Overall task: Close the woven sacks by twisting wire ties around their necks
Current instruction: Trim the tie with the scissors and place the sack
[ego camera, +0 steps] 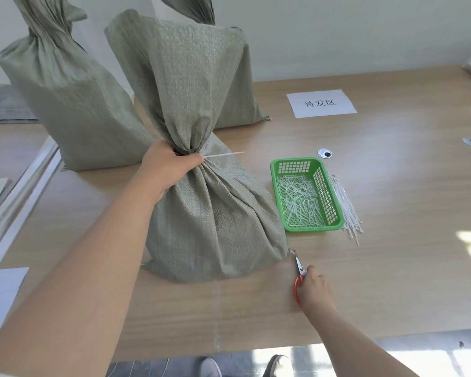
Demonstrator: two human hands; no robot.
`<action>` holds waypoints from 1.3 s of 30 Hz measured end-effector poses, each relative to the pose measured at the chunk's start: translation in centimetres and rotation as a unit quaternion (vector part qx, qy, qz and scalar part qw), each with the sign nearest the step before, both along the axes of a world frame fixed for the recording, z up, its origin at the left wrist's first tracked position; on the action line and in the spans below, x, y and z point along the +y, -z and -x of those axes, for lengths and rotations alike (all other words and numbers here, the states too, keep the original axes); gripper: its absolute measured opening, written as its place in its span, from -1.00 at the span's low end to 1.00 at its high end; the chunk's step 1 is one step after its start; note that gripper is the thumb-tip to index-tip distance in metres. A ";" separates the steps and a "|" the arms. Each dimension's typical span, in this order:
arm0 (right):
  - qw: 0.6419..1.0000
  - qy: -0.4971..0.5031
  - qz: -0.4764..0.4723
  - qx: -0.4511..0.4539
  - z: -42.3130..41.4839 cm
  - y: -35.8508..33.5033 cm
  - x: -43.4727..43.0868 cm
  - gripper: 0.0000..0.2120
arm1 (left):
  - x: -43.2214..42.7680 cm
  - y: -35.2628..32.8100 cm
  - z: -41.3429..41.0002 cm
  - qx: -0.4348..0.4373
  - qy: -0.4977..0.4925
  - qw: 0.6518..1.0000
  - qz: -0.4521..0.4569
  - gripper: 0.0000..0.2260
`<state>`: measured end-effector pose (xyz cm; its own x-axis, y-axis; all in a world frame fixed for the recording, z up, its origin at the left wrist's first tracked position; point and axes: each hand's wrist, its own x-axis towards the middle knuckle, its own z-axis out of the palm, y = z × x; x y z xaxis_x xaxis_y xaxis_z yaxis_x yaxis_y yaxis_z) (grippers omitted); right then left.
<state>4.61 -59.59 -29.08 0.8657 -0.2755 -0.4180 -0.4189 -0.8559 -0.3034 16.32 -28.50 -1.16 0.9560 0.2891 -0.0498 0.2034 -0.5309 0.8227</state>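
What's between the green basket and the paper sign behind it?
Head view: one small round white disc with a dark centre lies on the wooden table between the green basket and the paper sign; otherwise bare tabletop.

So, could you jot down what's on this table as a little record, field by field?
left hand: grips the neck of the front sack
tie: white, its end sticks out sideways from that neck
right hand: holds red-handled scissors, tips near the front sack's bottom corner
basket: green, holds white tie pieces
spare ties: bundle on the table beside the basket
back sacks: two, upright, necks gathered
sign: white paper with printed characters
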 end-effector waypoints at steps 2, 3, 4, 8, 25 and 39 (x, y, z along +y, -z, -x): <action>1.000 0.018 -0.024 -0.001 0.5 -0.3 -0.5 -0.95 | -0.1 -0.1 0.0 0.001 0.004 1.000 -0.001 -0.83; 0.999 0.030 -0.038 -0.008 0.8 -0.6 -0.8 -0.90 | 0.0 -0.1 0.1 -0.001 0.007 1.000 0.002 -0.85; 0.997 0.043 -0.056 -0.023 1.2 -0.9 -1.1 -0.84 | 0.0 -0.2 0.1 -0.001 0.010 1.000 0.006 -0.87; 0.977 0.089 -0.148 -0.122 2.6 -3.1 -1.6 -0.68 | 0.5 0.0 -0.1 0.015 0.019 1.000 0.016 -0.73; 0.840 0.056 -0.452 -0.295 -5.3 -18.7 6.6 -0.83 | 1.3 -0.1 -0.3 0.000 0.042 0.993 0.107 -0.81; 0.834 -0.033 -0.535 -0.132 -4.8 -24.7 14.3 -0.60 | 1.9 0.3 -0.8 -0.007 0.052 0.996 0.072 -0.85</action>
<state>9.37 -45.27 -4.35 0.9649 0.1854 -0.1858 -0.1788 -0.0542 -0.9824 17.15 -26.55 -1.45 0.9814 0.1784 -0.0702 0.1412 -0.4251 0.8941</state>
